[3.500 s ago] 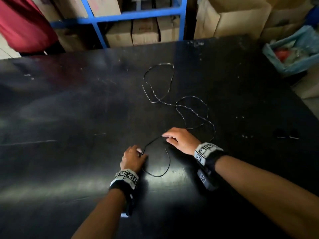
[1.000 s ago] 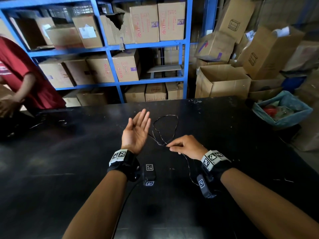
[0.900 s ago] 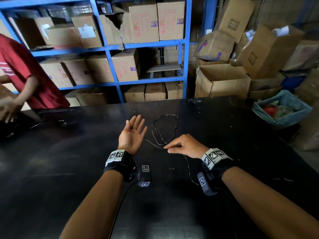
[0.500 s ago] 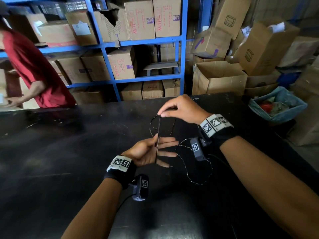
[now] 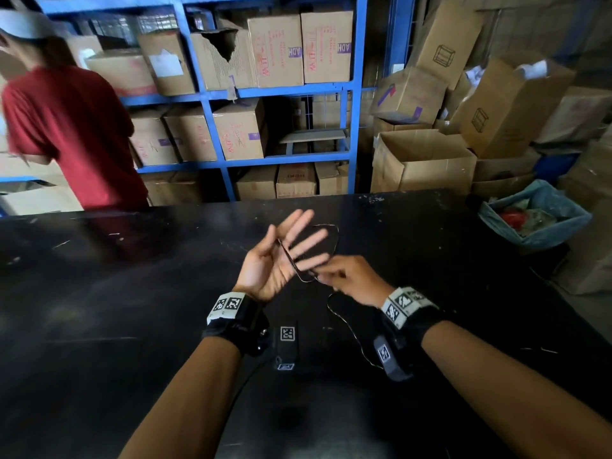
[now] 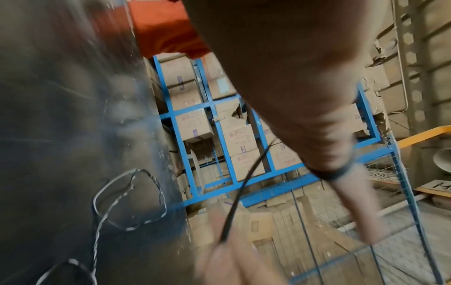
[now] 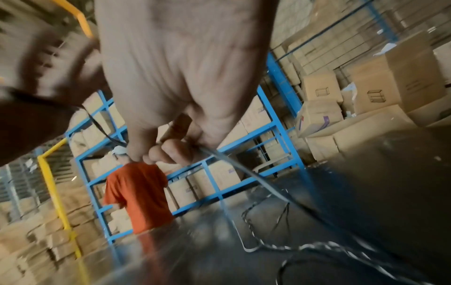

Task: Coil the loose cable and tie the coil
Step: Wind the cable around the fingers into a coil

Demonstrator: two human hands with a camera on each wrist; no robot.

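Note:
A thin black cable (image 5: 293, 260) runs across the palm of my left hand (image 5: 291, 246), which is held palm up over the black table (image 5: 132, 326) with straight, spread fingers. In the left wrist view a dark turn of cable (image 6: 329, 173) lies round one digit. My right hand (image 5: 323, 276) pinches the cable just beside the left fingers; the right wrist view shows its fingertips (image 7: 171, 152) closed on the strand. From there the cable (image 5: 344, 323) trails down to the table. A loose loop (image 5: 336, 236) lies beyond the hands, also in the left wrist view as loose cable (image 6: 129, 198).
A person in a red shirt (image 5: 66, 127) stands beyond the table's far left edge. Blue shelving (image 5: 356, 94) full of cartons is behind it. Open cartons (image 5: 424, 160) and a blue-lined bin (image 5: 536, 220) stand off the table's right side.
My right hand has come down from above the left palm to the near side of the left fingers, drawing the cable across the palm. The left hand has turned upward with fingers spread.

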